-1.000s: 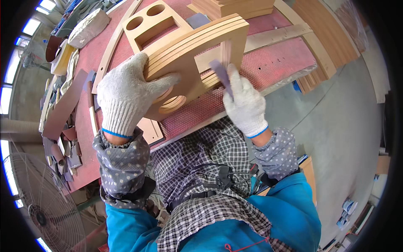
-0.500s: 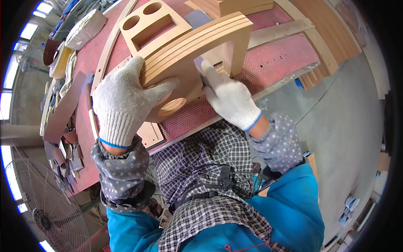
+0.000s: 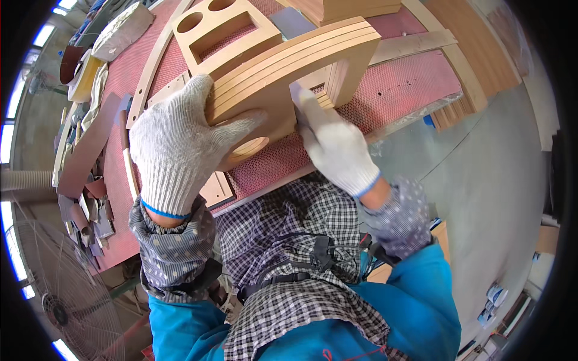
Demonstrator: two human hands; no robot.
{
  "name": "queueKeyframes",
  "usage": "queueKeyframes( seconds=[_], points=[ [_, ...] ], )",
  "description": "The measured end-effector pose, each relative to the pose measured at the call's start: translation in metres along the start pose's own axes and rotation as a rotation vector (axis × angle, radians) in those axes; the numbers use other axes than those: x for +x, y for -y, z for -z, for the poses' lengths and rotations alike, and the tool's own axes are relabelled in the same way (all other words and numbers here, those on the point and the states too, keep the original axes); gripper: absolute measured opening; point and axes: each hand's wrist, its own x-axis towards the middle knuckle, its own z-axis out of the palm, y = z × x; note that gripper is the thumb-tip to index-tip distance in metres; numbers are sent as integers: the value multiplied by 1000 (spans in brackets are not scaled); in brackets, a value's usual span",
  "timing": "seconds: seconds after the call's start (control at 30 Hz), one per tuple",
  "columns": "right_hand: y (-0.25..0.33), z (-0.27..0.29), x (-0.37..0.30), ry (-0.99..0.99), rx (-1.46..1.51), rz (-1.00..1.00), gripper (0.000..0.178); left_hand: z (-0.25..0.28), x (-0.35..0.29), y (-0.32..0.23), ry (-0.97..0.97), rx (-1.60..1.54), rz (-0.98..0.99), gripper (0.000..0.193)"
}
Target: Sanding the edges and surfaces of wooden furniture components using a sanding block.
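Note:
A thick pale wooden panel (image 3: 265, 82) stands tilted on its edge on the red mat, with a rectangular opening and a round hole. My left hand (image 3: 174, 141), in a white knitted glove, grips its left end, thumb across the face and fingers over the top edge. My right hand (image 3: 338, 147), gloved too and slightly blurred, is at the rectangular opening. Its fingers are closed on a small purple-grey piece of sandpaper (image 3: 295, 92) against the opening's left edge. The fingertips inside the opening are partly hidden.
Behind the panel lies a similar wooden board (image 3: 198, 37) with cutouts, beside a grey sheet (image 3: 291, 23). Sandpaper strips and scraps (image 3: 90, 147) cover the table's left side. A wire-guard fan (image 3: 57, 307) stands lower left. Wooden strips (image 3: 415, 45) border the red mat (image 3: 415, 84).
Panel and both hands sit slightly differently in the picture, which has itself shifted a little. My right hand has moved slightly right and down along the opening, still holding the sandpaper.

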Motion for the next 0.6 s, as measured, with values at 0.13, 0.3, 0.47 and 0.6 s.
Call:
queueKeyframes(
  seconds=[0.13, 0.3, 0.47, 0.6],
  points=[
    [8, 1, 6, 76, 77, -135, 62, 7, 3, 1, 43, -37, 46, 50],
    [5, 11, -8, 161, 35, -149, 66, 4, 3, -1, 45, -24, 52, 50],
    [7, -3, 3, 130, 8, -116, 62, 10, 6, 3, 73, -42, 93, 50],
    [8, 12, -22, 101, 0, -143, 60, 5, 5, -2, 49, -43, 60, 50]
  ],
)
